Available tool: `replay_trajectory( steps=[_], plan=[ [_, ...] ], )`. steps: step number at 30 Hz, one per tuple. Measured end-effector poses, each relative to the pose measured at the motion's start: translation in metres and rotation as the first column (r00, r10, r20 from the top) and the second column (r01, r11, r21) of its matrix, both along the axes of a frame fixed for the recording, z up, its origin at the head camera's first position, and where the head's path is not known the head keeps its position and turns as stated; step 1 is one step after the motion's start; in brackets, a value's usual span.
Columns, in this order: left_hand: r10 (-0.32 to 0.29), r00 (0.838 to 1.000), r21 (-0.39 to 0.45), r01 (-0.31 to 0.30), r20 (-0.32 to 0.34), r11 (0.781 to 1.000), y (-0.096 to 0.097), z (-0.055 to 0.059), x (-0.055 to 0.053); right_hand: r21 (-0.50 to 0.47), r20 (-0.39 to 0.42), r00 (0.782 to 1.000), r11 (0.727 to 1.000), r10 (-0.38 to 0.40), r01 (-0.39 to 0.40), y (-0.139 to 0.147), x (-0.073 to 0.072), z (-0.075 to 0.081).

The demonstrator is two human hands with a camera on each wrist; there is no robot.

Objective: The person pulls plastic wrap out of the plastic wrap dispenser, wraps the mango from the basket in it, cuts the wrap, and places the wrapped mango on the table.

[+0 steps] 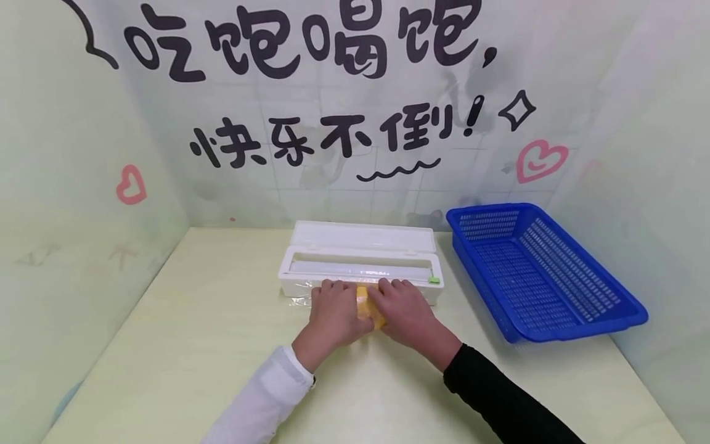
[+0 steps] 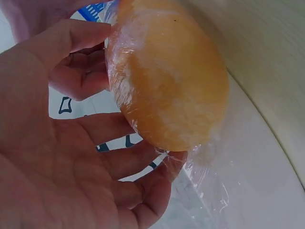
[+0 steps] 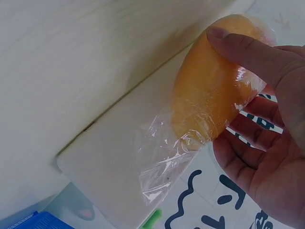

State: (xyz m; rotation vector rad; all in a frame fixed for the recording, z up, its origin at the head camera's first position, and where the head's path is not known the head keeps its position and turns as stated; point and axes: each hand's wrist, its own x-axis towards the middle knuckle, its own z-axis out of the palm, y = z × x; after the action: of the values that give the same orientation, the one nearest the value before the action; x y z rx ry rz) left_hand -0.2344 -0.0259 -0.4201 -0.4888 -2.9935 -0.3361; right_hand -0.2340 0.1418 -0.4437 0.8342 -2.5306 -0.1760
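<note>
In front of a white cling film dispenser (image 1: 355,252), both hands hold an orange-yellow oval fruit (image 2: 176,81) that looks like a mango. Clear cling film (image 3: 162,176) covers it, with loose wrinkled film sticking out at its ends. My left hand (image 1: 335,314) grips the fruit's left side, its fingers bent along the far edge. On the other side my right hand (image 1: 405,311) holds it, the thumb lying over its surface and the fingers curled behind. From the head view, the hands hide much of the fruit.
The dispenser's lid (image 1: 363,236) stands raised at the back, a film roll (image 1: 355,269) inside and a green slider (image 1: 434,280) at its right end. A blue plastic basket (image 1: 488,296) stands to the right. Behind the table (image 1: 222,345) hangs a printed backdrop (image 1: 333,203).
</note>
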Motion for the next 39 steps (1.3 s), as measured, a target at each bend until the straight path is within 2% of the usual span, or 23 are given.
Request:
replay_trajectory(
  steps=[3, 7, 11, 17, 24, 27, 30, 33, 36, 39],
  plan=[
    [-0.013, 0.997, -0.019, 0.012, -0.082, 1.000, 0.001, 0.003, 0.004, 0.008, 0.027, 1.000, 1.000, -0.007, 0.006, 0.000, -0.001, 0.002],
    [-0.092, 0.980, -0.046, 0.086, -0.175, 0.995, -0.003, 0.005, 0.005, 0.008, 0.092, 0.996, 1.000, -0.022, 0.022, 0.003, -0.005, 0.009],
    [-0.180, 0.956, -0.122, 0.155, -0.230, 0.980, -0.007, -0.005, 0.002, -0.023, 0.183, 0.983, 0.999, -0.023, 0.028, 0.007, -0.009, 0.018],
    [-0.243, 0.909, -0.202, 0.182, -0.338, 0.962, -0.006, -0.022, -0.006, -0.050, 0.291, 0.956, 0.998, -0.018, 0.034, 0.009, -0.011, 0.025],
    [-0.288, 0.868, -0.148, 0.248, -0.404, 0.957, -0.009, -0.029, -0.015, -0.077, 0.309, 0.951, 0.995, -0.030, 0.056, 0.011, -0.009, 0.021],
    [-0.294, 0.854, -0.153, 0.252, -0.428, 0.956, -0.011, -0.028, -0.017, -0.108, 0.299, 0.953, 0.991, -0.046, 0.081, 0.011, -0.006, 0.016],
    [-0.291, 0.858, -0.155, 0.248, -0.424, 0.956, -0.012, -0.025, -0.018, -0.150, 0.277, 0.959, 0.983, -0.057, 0.102, 0.010, -0.002, 0.010],
    [-0.285, 0.877, -0.132, 0.253, -0.386, 0.958, -0.015, -0.020, -0.019, -0.215, 0.224, 0.974, 0.973, -0.038, 0.088, 0.009, 0.005, 0.005],
    [-0.284, 0.902, -0.100, 0.266, -0.325, 0.959, -0.017, -0.016, -0.020, -0.243, 0.111, 0.994, 0.969, -0.008, 0.035, 0.007, 0.014, -0.001],
    [-0.291, 0.920, -0.083, 0.279, -0.263, 0.957, -0.018, -0.011, -0.023, -0.176, -0.027, 1.000, 0.984, -0.014, 0.008, 0.002, 0.021, -0.006]
  ],
)
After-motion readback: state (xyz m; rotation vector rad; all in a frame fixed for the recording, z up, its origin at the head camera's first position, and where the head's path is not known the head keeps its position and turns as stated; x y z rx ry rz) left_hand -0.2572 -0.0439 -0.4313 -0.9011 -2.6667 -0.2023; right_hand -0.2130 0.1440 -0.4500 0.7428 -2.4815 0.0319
